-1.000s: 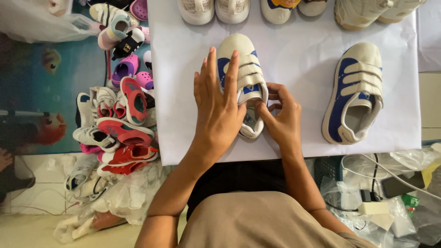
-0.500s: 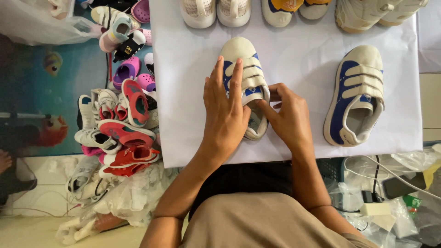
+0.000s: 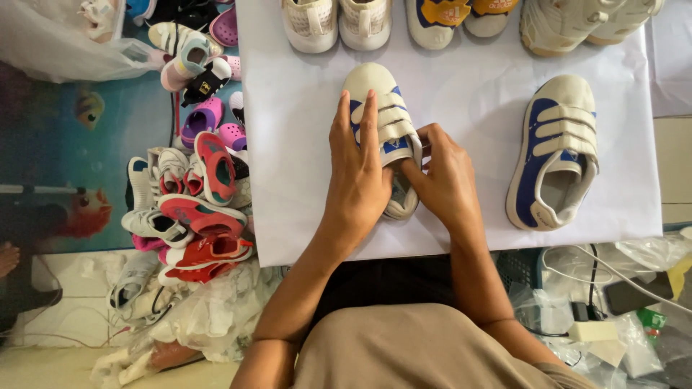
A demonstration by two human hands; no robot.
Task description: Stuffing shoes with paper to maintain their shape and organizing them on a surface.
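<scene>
A cream and blue strap shoe [image 3: 382, 108] lies toe-away on the white sheet [image 3: 461, 79]. My left hand [image 3: 357, 173] rests flat over its left side, fingers stretched along the straps. My right hand [image 3: 447, 180] pinches the lowest strap near the shoe's opening. The shoe's heel is mostly hidden under both hands. Its matching shoe [image 3: 555, 155] lies to the right, untouched, straps fastened and opening toward me.
Several pale shoes [image 3: 339, 21] line the sheet's far edge. A heap of small colourful shoes [image 3: 194, 202] sits on the floor at the left. Plastic bags, cables and a charger [image 3: 591, 317] lie at the lower right.
Both hands stay on the same shoe. My right fingers have shifted slightly up along the lower strap, while the left hand keeps pressing down.
</scene>
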